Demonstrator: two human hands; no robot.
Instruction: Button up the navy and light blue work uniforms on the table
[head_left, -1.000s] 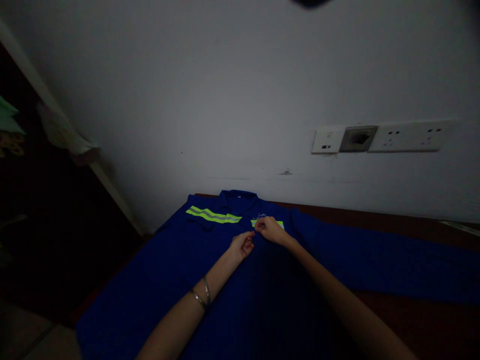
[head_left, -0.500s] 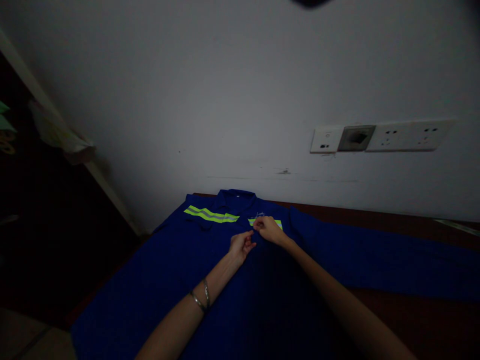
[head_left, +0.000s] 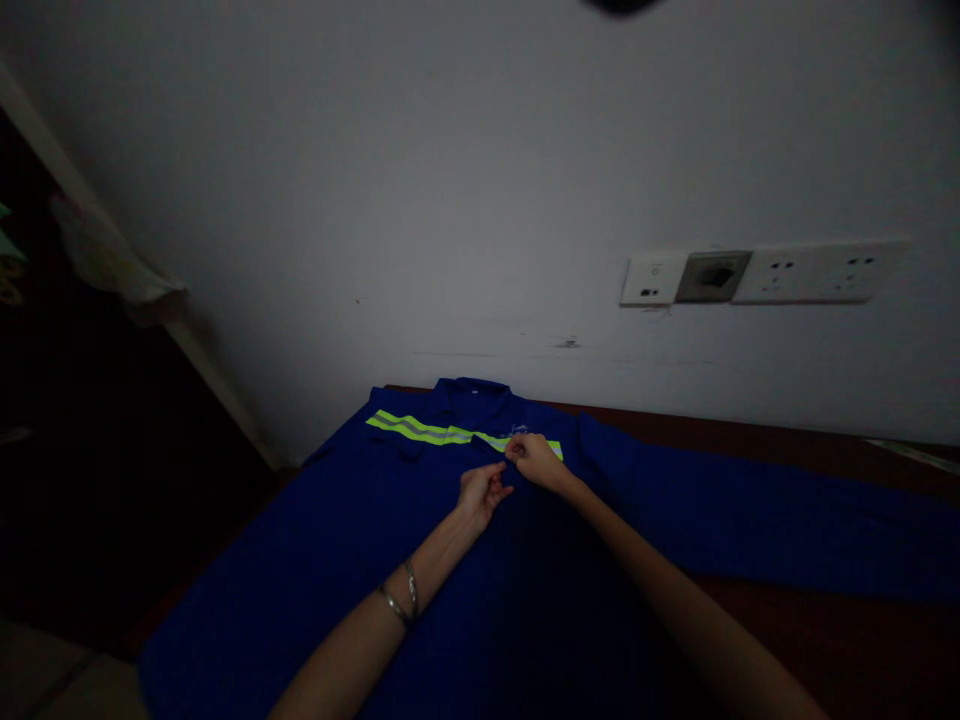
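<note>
A blue work jacket with a yellow-green reflective stripe across the chest lies flat on a dark brown table, collar toward the wall. My left hand, with two bangles on its wrist, pinches the fabric at the front opening just below the stripe. My right hand is closed on the opposite front edge, right at the stripe. The two hands almost touch. The jacket's right sleeve stretches out across the table.
A white wall rises just behind the table, with a row of sockets and one open socket box. A dark doorway and a pale cloth are at the left. The table's left edge drops to a pale floor.
The two front edges have come together, so the reflective stripe now reads as one nearly unbroken band. Both hands stay in almost the same place.
</note>
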